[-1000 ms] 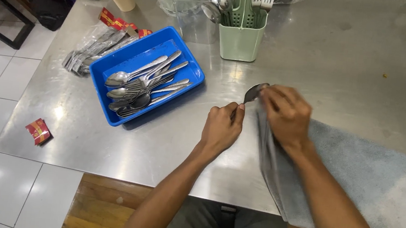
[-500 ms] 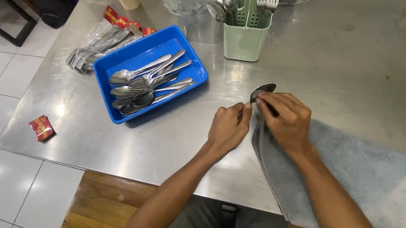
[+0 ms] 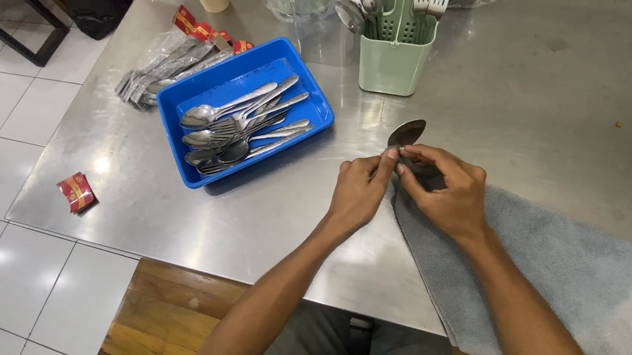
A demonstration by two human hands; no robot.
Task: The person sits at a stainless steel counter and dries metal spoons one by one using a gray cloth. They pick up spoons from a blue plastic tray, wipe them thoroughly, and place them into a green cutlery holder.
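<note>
The right hand is closed around the handle of a spoon, with a fold of the grey towel wrapped in its fingers; the spoon's bowl sticks out at about 11 o'clock from the knuckles, dark and tilted up above the steel surface. The left hand meets it from 9 o'clock, thumb and forefinger pinched narrow on the handle just below the bowl, so both hands grip the one spoon and touch each other at the fingertips. The towel runs from under the right hand toward 4 o'clock along the near edge of the surface.

By the look of it, the spoon is being wiped dry, handle end in the cloth. The next move would call for a firm hold with the left fingers while the cloth slides along the metal, without letting the bowl slip.

At 9 to 10 o'clock from the hands sits a blue tray holding a loose heap of spoons and forks. Past it, at 10 o'clock, lie clear plastic sleeves with red ends. At 12 o'clock stands a pale green cutlery holder with spoons and forks upright in it. A small red packet lies at 9 o'clock near the surface's left edge
</note>
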